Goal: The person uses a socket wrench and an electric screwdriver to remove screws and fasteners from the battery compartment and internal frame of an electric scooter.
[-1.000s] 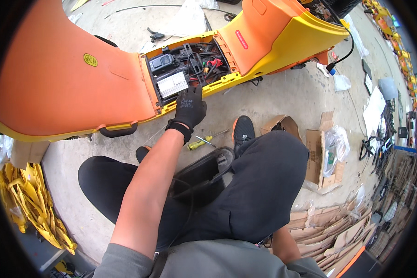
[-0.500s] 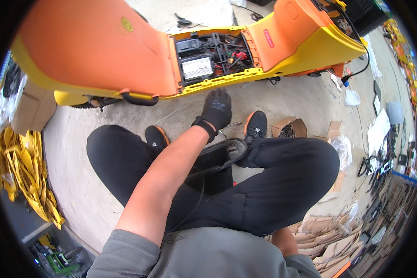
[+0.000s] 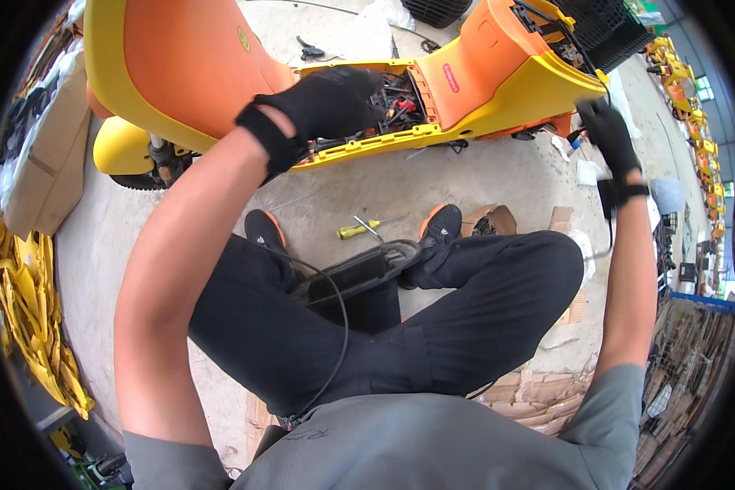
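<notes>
Obscuring compartment point(image 3: 417, 131) partly: left hand point(image 3: 335, 102)

1 left hand point(image 3: 335, 104) and 1 right hand point(image 3: 611, 135) are counted (2 in all, gloved in black). 2 black shoes point(image 3: 443, 222), 1 yellow-handled screwdriver point(image 3: 354, 232), 1 black case point(image 3: 376, 310) and 1 nearby orange-and-yellow vehicle body point(image 3: 482, 49) can also be seen.

Smooth plastic bodywork point(image 3: 498, 98); matt cloth trousers point(image 3: 498, 282); matt cardboard point(image 3: 51, 155).

Workshop, opened orange-yellow vehicle point(image 3: 441, 80), screwdriver point(image 3: 354, 232), concrete floor point(image 3: 106, 278), yellow panels point(image 3: 28, 294)
</notes>
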Available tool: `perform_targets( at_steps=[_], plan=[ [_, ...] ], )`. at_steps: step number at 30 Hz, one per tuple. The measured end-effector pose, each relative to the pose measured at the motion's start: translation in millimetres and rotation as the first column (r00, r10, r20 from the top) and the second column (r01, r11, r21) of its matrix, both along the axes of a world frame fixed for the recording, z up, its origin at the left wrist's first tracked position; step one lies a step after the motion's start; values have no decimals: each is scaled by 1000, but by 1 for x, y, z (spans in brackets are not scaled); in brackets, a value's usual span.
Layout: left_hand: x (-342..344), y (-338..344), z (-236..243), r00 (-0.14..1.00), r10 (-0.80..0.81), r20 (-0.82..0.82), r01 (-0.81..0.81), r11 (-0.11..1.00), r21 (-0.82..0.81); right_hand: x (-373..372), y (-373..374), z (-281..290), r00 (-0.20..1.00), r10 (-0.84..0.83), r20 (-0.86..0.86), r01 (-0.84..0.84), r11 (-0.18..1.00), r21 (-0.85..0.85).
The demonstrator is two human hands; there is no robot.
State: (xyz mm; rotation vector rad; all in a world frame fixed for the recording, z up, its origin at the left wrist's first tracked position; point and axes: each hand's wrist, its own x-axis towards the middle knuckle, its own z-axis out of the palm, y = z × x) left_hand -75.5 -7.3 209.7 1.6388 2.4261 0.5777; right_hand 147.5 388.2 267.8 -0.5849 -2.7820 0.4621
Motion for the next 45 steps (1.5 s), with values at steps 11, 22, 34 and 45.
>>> perform_targets(
  at_steps=[11, 22, 34, 45],
  plan=[
    [114, -91, 176, 979, -81, 185, -14, 887, 461, -114, -94, -94, 859, 374, 351, -314, 925, -215],
    [117, -108, 139, 964, 24, 264, -149, 873, 464, -116, -71, -108, 819, 388, 423, -375, 920, -118],
    [132, -111, 119, 956, 103, 276, -227, 855, 467, -115, -96, -105, 830, 449, 331, -417, 893, -168],
    [110, -74, 161, 937, 134, 322, -309, 747, 589, -132, -96, -109, 911, 309, 273, -290, 951, -108]
  ],
)
